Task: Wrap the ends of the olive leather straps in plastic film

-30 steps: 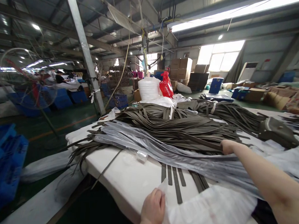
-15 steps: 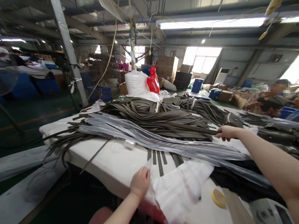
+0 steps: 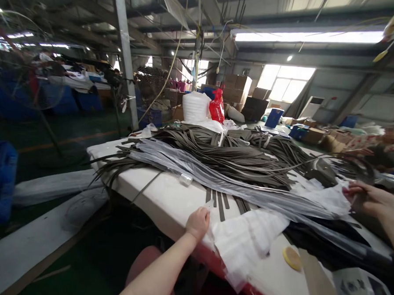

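My left hand (image 3: 198, 223) is closed at the front edge of the table. A small translucent piece of plastic (image 3: 210, 204) sticks out from its fingertips. At the right, my right hand (image 3: 375, 200) is closed on a dark strap (image 3: 332, 154), which arcs back to the pile of grey-brown straps (image 3: 229, 156); the grip itself is blurred. White crumpled plastic (image 3: 329, 196) lies beside the right fingers. Straps in clear plastic sleeving (image 3: 189, 169) lie across the table in front of the pile. Several strap ends (image 3: 219, 201) poke out below them.
A white plastic bag (image 3: 248, 234) hangs over the table's (image 3: 161, 198) front edge. A yellow tape roll (image 3: 292, 258) lies at the right. Behind the pile stand a white foam roll (image 3: 195, 107) and a red bag (image 3: 216, 106). A metal post (image 3: 125, 60) rises at the left. Another person is at far right.
My right hand has moved right, drawing the strap from the pile into an arc. My left hand stays closed at the table edge. The view has turned left.
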### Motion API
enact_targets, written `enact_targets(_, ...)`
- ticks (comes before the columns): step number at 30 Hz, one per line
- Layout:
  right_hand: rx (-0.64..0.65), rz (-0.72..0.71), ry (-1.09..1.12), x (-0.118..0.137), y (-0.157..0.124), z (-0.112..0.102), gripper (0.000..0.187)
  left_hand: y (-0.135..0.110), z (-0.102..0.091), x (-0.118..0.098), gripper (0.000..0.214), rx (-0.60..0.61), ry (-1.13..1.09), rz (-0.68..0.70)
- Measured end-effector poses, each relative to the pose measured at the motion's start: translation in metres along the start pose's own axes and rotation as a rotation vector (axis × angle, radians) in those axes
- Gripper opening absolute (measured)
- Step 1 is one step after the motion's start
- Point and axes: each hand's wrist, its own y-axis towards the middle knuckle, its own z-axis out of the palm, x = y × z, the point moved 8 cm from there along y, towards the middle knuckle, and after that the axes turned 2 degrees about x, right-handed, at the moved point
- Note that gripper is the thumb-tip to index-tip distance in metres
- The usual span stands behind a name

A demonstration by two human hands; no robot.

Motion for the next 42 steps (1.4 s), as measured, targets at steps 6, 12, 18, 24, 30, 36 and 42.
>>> enact_targets(6,0.669,0.293,0.674,0.029,-0.120,0.137,0.037,-0.012,-0.007,-0.004,0.031,0.076,-0.169,0.045)
enact_targets(12,0.737,0.177,0.810,0.059,-0.244,0.214,0.035,-0.085,-0.039,-0.018,0.030,0.206,-0.466,0.253)
enact_targets(18,0.497,0.095,0.835,0.054,-0.283,0.226,0.022,-0.135,-0.056,-0.025,0.032,0.363,-0.594,0.314)
enact_targets(24,0.651,-0.056,0.600,0.061,-0.291,0.220,0.029,-0.147,-0.048,-0.036,0.035,0.557,-0.868,0.225)
enact_targets(30,0.883,0.025,0.545,0.051,-0.306,0.225,0.034,-0.144,-0.049,-0.059,0.038,0.629,-0.932,0.312)
enact_targets(36,0.871,0.020,0.485,0.044,-0.301,0.219,0.038,-0.136,-0.047,-0.073,0.037,0.630,-0.827,0.452)
enact_targets(42,1.048,-0.022,0.435,0.052,-0.329,0.239,0.036,-0.129,-0.038,-0.087,0.041,0.577,-0.783,0.513)
